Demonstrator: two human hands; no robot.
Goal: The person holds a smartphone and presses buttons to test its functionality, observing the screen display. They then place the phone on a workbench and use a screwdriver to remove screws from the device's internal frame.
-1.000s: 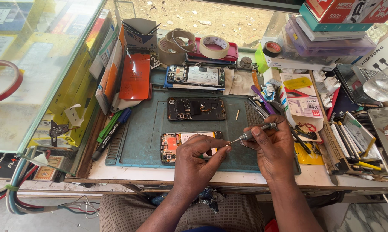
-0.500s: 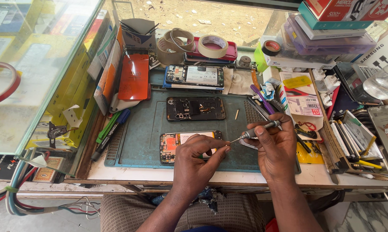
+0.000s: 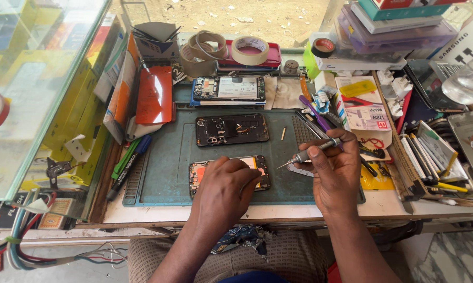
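My left hand (image 3: pixel 223 186) rests on an opened phone (image 3: pixel 202 172) with an orange inside, lying at the near edge of a teal work mat (image 3: pixel 168 157). My right hand (image 3: pixel 336 175) grips a small metal screwdriver (image 3: pixel 307 153), its tip pointing left just off the phone's right end. A second opened phone frame (image 3: pixel 231 129), dark, lies farther back on the mat. A third opened phone (image 3: pixel 228 88) sits behind the mat.
A red phone back cover (image 3: pixel 154 95) leans at the left. Tape rolls (image 3: pixel 249 51) stand at the back. Pens and tools (image 3: pixel 129 160) lie left of the mat. Tweezers, small tools and boxes crowd the right side (image 3: pixel 430 152). A glass case (image 3: pixel 32 78) stands at the left.
My left hand has slid up over the opened phone and now covers most of it. The screwdriver has lifted slightly away from the phone's right end.
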